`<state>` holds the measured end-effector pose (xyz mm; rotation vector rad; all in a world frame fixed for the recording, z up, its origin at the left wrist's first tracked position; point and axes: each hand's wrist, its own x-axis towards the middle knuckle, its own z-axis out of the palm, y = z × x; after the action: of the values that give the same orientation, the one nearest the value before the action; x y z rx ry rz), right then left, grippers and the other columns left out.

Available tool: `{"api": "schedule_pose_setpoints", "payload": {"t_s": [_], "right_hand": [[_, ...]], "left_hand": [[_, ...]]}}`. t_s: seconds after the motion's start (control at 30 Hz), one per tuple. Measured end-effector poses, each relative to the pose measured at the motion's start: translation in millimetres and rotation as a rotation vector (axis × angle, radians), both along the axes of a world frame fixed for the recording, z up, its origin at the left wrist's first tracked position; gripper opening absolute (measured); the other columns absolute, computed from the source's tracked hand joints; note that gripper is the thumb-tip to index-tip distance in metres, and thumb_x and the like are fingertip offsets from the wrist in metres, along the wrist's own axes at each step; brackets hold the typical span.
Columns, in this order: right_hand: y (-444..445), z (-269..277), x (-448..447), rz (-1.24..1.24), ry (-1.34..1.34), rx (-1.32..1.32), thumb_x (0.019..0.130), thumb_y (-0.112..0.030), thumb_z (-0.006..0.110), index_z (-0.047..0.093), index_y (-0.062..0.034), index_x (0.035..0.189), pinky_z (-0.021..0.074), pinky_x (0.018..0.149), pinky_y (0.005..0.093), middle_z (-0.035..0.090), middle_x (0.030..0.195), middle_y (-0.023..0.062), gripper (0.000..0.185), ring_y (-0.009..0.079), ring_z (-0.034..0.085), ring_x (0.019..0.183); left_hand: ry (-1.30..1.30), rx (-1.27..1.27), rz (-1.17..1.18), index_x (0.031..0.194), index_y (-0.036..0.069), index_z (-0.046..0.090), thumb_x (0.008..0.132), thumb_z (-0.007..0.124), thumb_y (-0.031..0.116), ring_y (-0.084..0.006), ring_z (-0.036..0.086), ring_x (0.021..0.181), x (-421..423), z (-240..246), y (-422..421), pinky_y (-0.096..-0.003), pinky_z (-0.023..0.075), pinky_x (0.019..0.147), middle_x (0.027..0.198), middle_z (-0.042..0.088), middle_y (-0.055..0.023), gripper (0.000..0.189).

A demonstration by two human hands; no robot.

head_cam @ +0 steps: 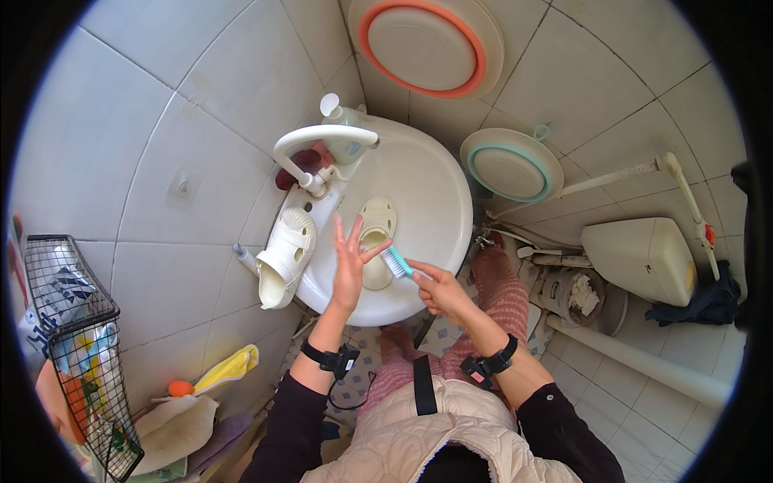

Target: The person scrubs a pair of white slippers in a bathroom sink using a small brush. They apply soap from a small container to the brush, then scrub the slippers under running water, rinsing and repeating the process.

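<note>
My right hand (pixel 444 291) grips the handle of a teal scrub brush (pixel 397 262) with pale bristles, held above the basin. My left hand (pixel 351 259) is raised beside the brush with fingers spread; one fingertip is near the bristles, and whether it touches them I cannot tell. Below both hands, a cream clog (pixel 379 212) lies in the white washbasin (pixel 423 175), partly hidden by my left fingers. The other clog (pixel 287 258), white-looking, rests on the basin's left rim, its opening towards me.
A white faucet (pixel 323 134) arches over the basin's back left, beside a pump bottle (pixel 345 142). Collapsible basins, coral (pixel 423 48) and teal (pixel 510 166), hang on the tiled wall. Wire baskets (pixel 90 362) hang at left. A toilet tank (pixel 640 259) and waste bin (pixel 570 296) stand at right.
</note>
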<state>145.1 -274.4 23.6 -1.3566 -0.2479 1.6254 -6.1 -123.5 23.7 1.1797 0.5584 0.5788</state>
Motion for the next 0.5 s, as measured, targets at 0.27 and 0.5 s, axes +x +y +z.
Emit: {"api": "schedule_pose_setpoints", "payload": {"t_s": [0.27,0.5], "right_hand": [[-19.7,9.4,22.6,-0.350,0.321,-0.153,0.105,-0.020,0.050,0.043,-0.0170,0.149,0.0230,0.040,0.0176,0.036,0.067,-0.0073,0.045,0.0025,0.029,0.050],[-28.7,0.2,23.9,-0.252,0.174,-0.172,0.103,-0.023,0.054,0.049,-0.0178,0.146,0.0242,0.042,0.0201,0.038,0.065,-0.0069,0.043,0.0037,0.030,0.050]], "left_hand": [[0.515,-0.419,0.194,0.142,-0.005,0.039,0.098,0.054,0.045,-0.0261,0.050,0.125,-10.5,-70.0,34.3,-0.0375,0.0380,0.108,0.145,0.043,-0.0166,0.068],[-0.070,-1.064,0.618,0.133,-0.002,0.048,0.094,0.062,0.032,-0.0280,0.054,0.119,58.1,-175.1,41.1,-0.0383,0.0458,0.102,0.127,0.057,-0.0148,0.053]]}}
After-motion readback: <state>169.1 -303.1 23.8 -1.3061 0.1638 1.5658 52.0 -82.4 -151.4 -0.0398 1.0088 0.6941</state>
